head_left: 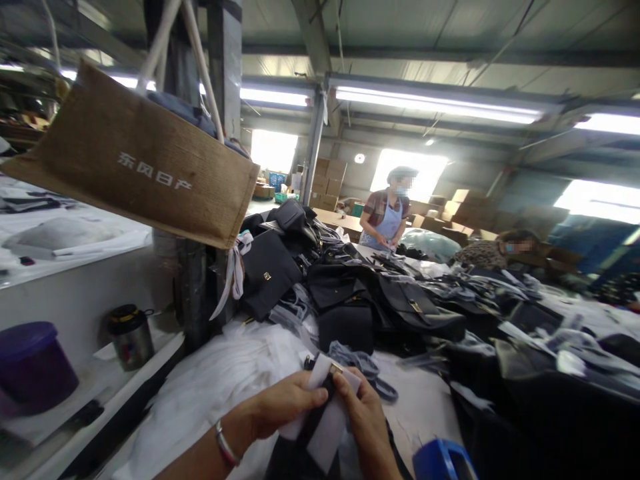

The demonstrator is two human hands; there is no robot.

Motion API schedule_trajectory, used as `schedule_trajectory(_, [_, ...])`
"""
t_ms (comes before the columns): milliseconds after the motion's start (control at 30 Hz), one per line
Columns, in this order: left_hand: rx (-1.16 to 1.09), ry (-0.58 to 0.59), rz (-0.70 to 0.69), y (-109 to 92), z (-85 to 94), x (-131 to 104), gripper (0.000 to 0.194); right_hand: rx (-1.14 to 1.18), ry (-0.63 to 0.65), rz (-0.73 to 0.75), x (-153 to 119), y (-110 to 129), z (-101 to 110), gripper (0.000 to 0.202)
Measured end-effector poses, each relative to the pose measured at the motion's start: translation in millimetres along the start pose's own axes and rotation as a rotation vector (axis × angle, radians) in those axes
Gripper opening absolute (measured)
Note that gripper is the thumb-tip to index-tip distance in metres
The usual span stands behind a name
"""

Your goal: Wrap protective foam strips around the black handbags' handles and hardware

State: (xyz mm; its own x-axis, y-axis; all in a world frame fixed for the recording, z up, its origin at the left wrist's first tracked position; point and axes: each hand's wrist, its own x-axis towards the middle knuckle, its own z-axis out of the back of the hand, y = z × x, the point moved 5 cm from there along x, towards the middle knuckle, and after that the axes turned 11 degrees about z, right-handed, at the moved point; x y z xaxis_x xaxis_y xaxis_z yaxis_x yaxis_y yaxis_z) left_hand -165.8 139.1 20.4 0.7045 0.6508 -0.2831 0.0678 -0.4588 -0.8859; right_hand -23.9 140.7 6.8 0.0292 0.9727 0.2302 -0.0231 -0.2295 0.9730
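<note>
Black strap (314, 417), one, with a gold-coloured metal piece (336, 369) near its upper end and white wrapping (327, 440) about it; located at the bottom centre of the frame, in both hands. Left hand (293, 403): fingers closed in a pinch on the black strap and its wrapping; silver-toned bracelet (223, 440) at the wrist. Right hand (363, 407): fingers closed on the same piece, just beside the metal (the exact grip partly hidden). Blue object (443, 461), lower right, cut off by the frame edge. Thin white sheets (215, 393), heaped, left of the hands on the worktop (425, 410). Black bags (345, 287), piled, centre. Brown bag (150, 167), hanging, upper left (white lettering on its side). Purple tub (37, 367) and lidded flask (131, 340), lower left. Person in a pale blue apron (387, 217), beyond the pile.
</note>
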Motion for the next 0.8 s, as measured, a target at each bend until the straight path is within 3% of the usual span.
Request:
schedule_trajectory(333, [0.044, -0.013, 0.003, -7.2, -4.9, -7.5, 0.037, -0.056, -0.04, 0.086, -2.2, 10.1, -3.7, 0.039])
schedule_trajectory(567, [0.023, -0.095, -0.047, 1.8, -2.0, 5.2, 0.044, -0.02, -0.05, 0.152, -3.3, 3.5, -1.4, 0.049])
schedule_trajectory(700, [-0.025, -0.176, -0.057, 4.8, 1.1, -0.6, 0.045, 0.298, 0.045, -0.017, -12.8, -4.8, 7.7, 0.061])
schedule_trajectory(800, [-0.07, -0.213, -0.06, 3.0, -0.2, -7.4, 0.042, 0.29, 0.125, -0.074, -17.6, -2.7, 11.2, 0.056])
